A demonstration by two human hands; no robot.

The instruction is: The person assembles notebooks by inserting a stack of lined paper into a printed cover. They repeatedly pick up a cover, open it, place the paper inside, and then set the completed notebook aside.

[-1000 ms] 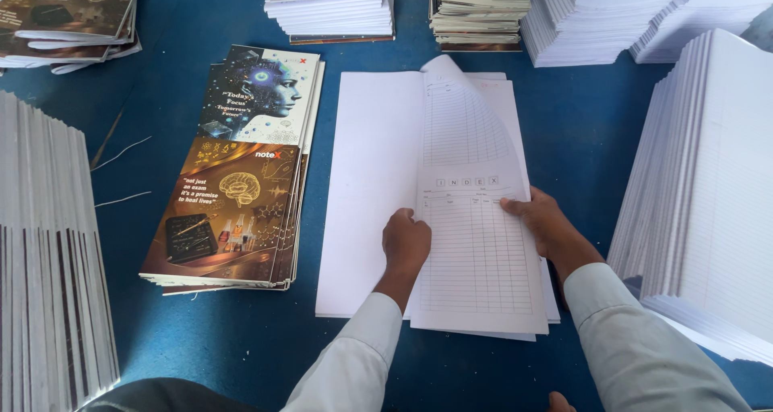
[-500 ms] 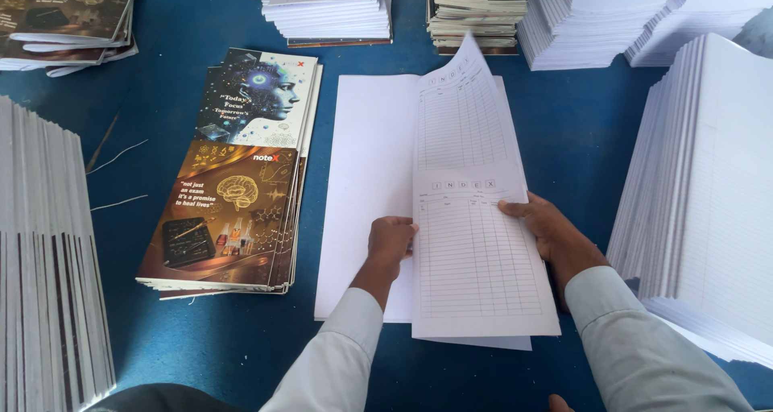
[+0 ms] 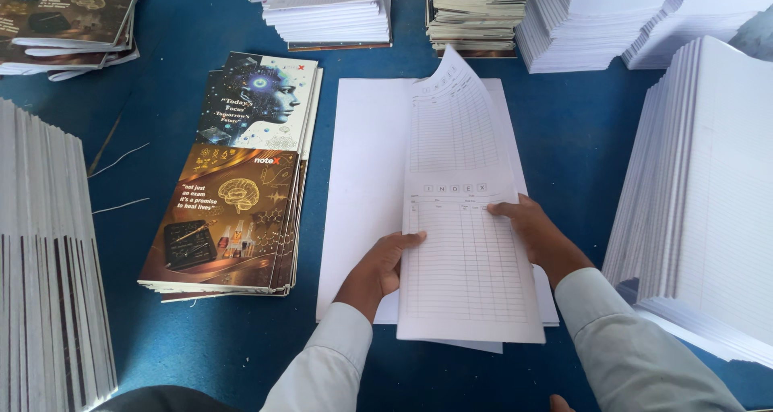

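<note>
Sheet (image 3: 463, 219) top now curled higher at 12 o'clock. Left hand (image 3: 382, 263), right hand (image 3: 535, 231) grasping side edges; paper light, floppy, hold both edges.

This looks like a small notebook-binding or print-finishing workshop. A blue work table (image 3: 580, 138) is crowded with tall stacks of white ruled paper sheets (image 3: 708, 194), more white stacks along the far edge (image 3: 326, 13), and a pile of glossy printed notebook covers, brown and dark blue (image 3: 237, 178). Further cover piles (image 3: 64, 17) lie at the far left corner, and loose white threads (image 3: 121, 161) lie on the tabletop.
</note>
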